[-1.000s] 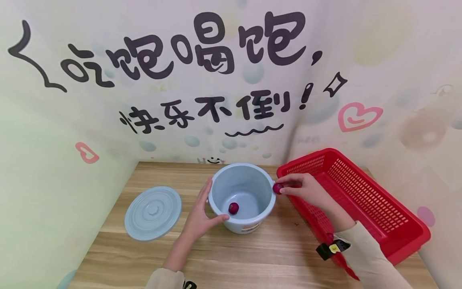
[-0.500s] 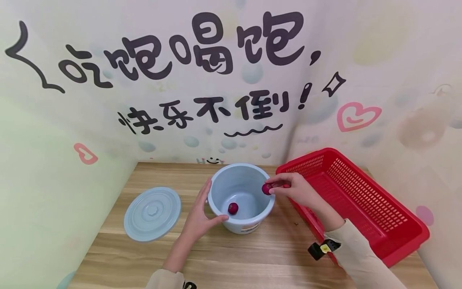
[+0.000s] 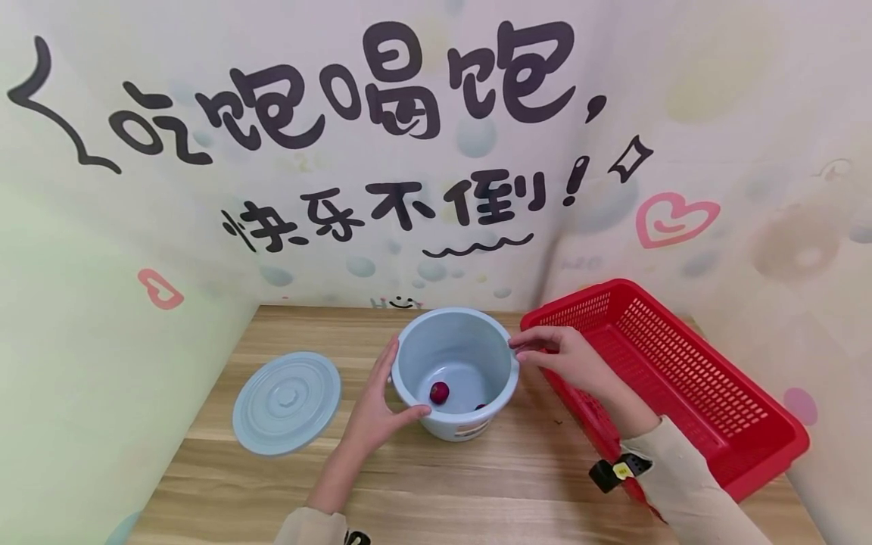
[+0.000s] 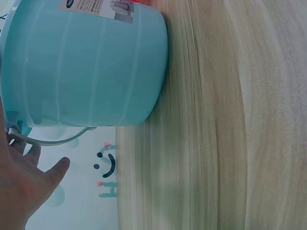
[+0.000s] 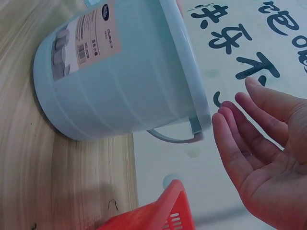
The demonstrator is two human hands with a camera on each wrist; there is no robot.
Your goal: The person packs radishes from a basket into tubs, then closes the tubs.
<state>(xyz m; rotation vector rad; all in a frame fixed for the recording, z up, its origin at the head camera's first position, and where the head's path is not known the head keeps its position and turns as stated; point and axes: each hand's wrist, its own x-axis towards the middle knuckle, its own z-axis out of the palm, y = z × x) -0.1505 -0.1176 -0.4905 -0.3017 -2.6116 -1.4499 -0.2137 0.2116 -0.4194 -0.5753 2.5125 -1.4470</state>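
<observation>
A light-blue plastic bucket (image 3: 453,430) stands upright on the wooden table, its wire-like handle hanging at the side. Inside lies a small round dark-red fruit (image 3: 439,392), plum-like. A second dark-red one (image 3: 481,406) shows only as a sliver behind the front rim. My left hand (image 3: 377,409) rests on the bucket's left side, thumb on the front rim and fingers extended along the outside. At the right rim is my right hand (image 3: 562,357), with nothing in it; the right wrist view shows its fingers (image 5: 237,143) loosely bent, apart from the bucket.
The bucket's round blue lid (image 3: 288,403) lies flat on the table (image 3: 490,492) at the left. A red perforated plastic basket (image 3: 681,371) stands at the right, partly beneath my right forearm. Lettered walls (image 3: 409,265) border the table at the back and sides.
My right hand brought a dark-red fruit left over the bucket's right rim and let it go inside. The hand has drawn back slightly to the right. My left hand has stayed in place.
</observation>
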